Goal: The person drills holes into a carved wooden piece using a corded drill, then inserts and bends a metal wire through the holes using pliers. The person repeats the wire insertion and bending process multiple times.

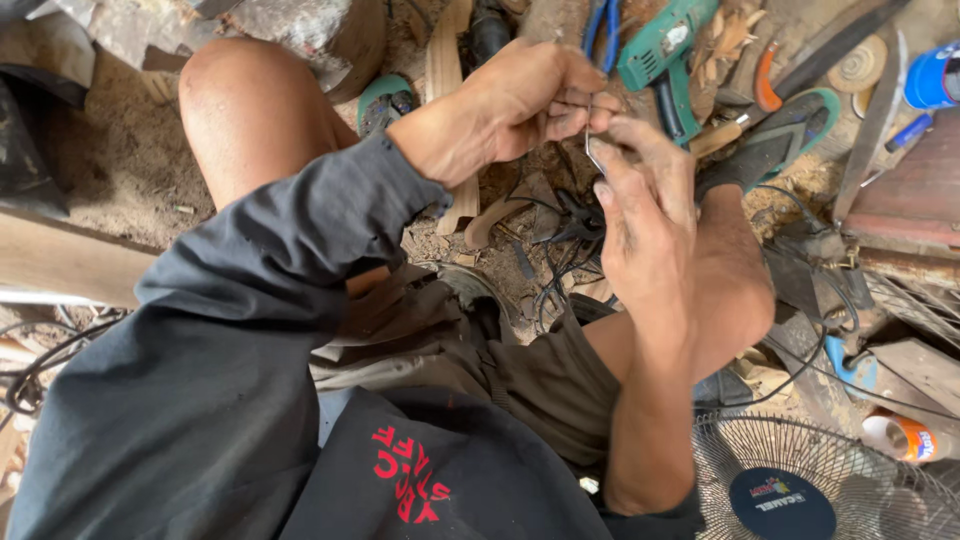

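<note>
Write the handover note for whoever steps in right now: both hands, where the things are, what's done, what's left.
Left hand: fingers closed on one end of a thin metal wire, held over the knees.
Right hand: fingertips pinch the wire's lower end; both hands meet on it.
Around: green drill and blue-handled pliers lie on the sawdust floor just beyond the hands; black cables lie under them; fan grille at lower right.
Done: wire is in hand and shows a bend.
Left: how far the bending has got cannot be told; no tool is picked up.
</note>
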